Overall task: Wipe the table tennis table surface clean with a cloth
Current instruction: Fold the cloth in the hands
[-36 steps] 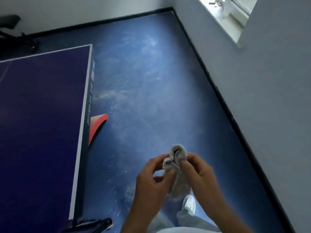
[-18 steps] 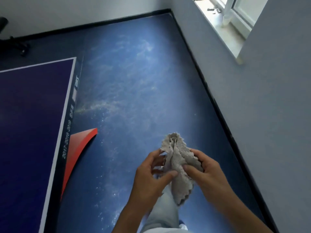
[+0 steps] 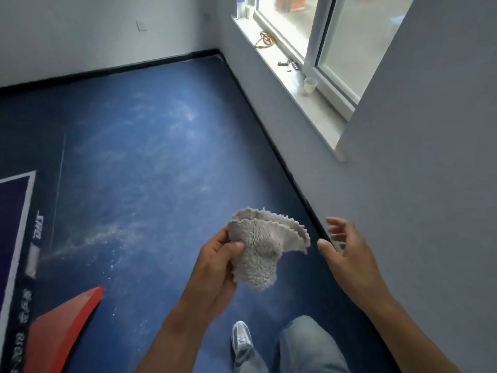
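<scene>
Head: table [image 3: 13, 224] cut off; cloth [image 3: 258, 251] bunched.

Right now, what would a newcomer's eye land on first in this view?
The pale grey cloth, bunched and fanned, gripped by the left hand at lower centre, with the right hand open just beside it. Only a corner of the table tennis table shows at far left, beside a dust-streaked blue floor.

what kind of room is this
Probably an indoor games room: the white-lined corner of a table tennis table shows at left, the blue floor looks like sports flooring, and bare walls meet a window. The left hand grips a cloth.
</scene>
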